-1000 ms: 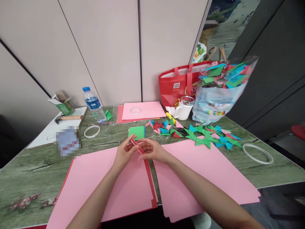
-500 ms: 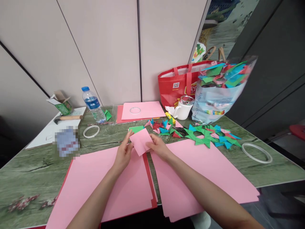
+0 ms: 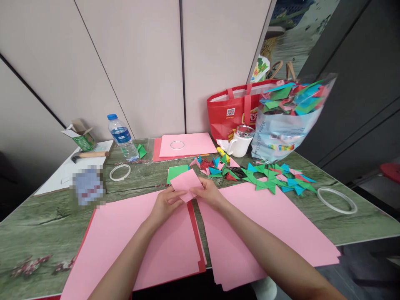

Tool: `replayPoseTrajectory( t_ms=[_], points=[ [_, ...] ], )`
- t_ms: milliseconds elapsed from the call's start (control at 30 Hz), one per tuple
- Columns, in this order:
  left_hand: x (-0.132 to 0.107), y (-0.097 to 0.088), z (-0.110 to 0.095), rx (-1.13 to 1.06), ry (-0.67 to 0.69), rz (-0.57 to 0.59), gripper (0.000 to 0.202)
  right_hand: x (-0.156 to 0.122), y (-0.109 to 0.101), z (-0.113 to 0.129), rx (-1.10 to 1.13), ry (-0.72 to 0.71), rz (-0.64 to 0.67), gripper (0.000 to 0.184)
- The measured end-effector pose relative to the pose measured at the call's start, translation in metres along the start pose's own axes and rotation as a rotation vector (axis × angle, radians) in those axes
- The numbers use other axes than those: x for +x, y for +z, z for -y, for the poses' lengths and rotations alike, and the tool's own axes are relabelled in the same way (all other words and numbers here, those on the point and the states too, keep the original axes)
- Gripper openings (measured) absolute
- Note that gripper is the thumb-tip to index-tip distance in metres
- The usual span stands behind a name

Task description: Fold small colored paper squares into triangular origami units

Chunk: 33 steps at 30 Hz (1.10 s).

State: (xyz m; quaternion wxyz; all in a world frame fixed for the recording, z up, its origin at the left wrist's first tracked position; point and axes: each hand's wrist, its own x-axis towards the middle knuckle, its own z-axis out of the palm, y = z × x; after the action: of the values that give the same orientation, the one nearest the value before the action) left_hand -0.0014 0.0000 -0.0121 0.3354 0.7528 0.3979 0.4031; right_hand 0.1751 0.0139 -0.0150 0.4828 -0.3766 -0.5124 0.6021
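While both hands hold a small pink paper square (image 3: 186,181) at the clock's centre, the left hand (image 3: 166,204) pinches its lower left edge between thumb and fingers and the right hand (image 3: 210,193) pinches its right edge the same way. The square is raised above the table (image 3: 353,229), just in front of a green square (image 3: 177,173) lying at eleven o'clock.

At two o'clock stands a printed plastic bag (image 3: 275,135), with "COPY PAPER" running up its left edge; its clear upper part is crammed with folded green, blue, red and pink paper. Behind it, at one o'clock, a red tote (image 3: 223,118) bears a QR code and a yellow logo partly hidden by the plastic bag. The blue label on the bottle (image 3: 121,136) at ten o'clock carries white characters too small to read, as does the green box (image 3: 84,142) farther out that way, its flaps up and its inside hidden.

A white mug (image 3: 241,146) under a silver lid sits at two o'clock, near a yellow tube (image 3: 223,153). Folded paper stars (image 3: 267,182) lie at three o'clock; large pink sheets spread at seven (image 3: 146,246) and four (image 3: 268,225), beneath the forearms
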Motion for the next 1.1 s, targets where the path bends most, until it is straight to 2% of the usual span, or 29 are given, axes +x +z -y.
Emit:
replayPoseTrajectory(
  t_ms=[133,233,333,467,633,733,833,967,1033,1100],
  points=[
    [0.001,-0.003,-0.005,-0.035,-0.090,-0.063,0.015,0.000,0.000,0.000,0.069,0.002,0.053,0.037],
    [0.001,-0.002,-0.010,-0.059,-0.147,-0.158,0.011,-0.002,0.000,0.002,0.089,0.007,0.120,0.039],
    [0.001,0.000,-0.011,-0.104,-0.204,-0.273,0.015,-0.003,0.001,0.006,0.037,-0.005,0.160,0.038],
    [-0.001,0.003,-0.006,-0.093,-0.242,-0.358,0.025,-0.006,0.004,0.008,-0.041,-0.030,0.207,0.050],
    [-0.003,0.005,-0.002,-0.140,-0.258,-0.350,0.030,-0.007,0.009,0.004,-0.136,-0.086,0.106,0.053],
    [-0.002,0.006,-0.005,-0.286,-0.239,-0.295,0.033,-0.007,0.011,0.003,-0.179,-0.116,0.042,0.049],
    [0.002,0.005,-0.012,-0.474,-0.234,-0.221,0.055,-0.006,0.011,0.003,-0.198,-0.140,0.017,0.043],
    [0.005,0.003,-0.018,-0.553,-0.286,-0.239,0.083,-0.006,0.010,0.004,-0.221,-0.142,-0.005,0.039],
    [0.005,0.002,-0.016,-0.555,-0.326,-0.263,0.083,-0.006,0.010,0.004,-0.237,-0.133,-0.015,0.034],
    [0.005,0.002,-0.014,-0.555,-0.365,-0.271,0.071,-0.007,0.011,0.003,-0.258,-0.118,-0.031,0.027]
  ],
)
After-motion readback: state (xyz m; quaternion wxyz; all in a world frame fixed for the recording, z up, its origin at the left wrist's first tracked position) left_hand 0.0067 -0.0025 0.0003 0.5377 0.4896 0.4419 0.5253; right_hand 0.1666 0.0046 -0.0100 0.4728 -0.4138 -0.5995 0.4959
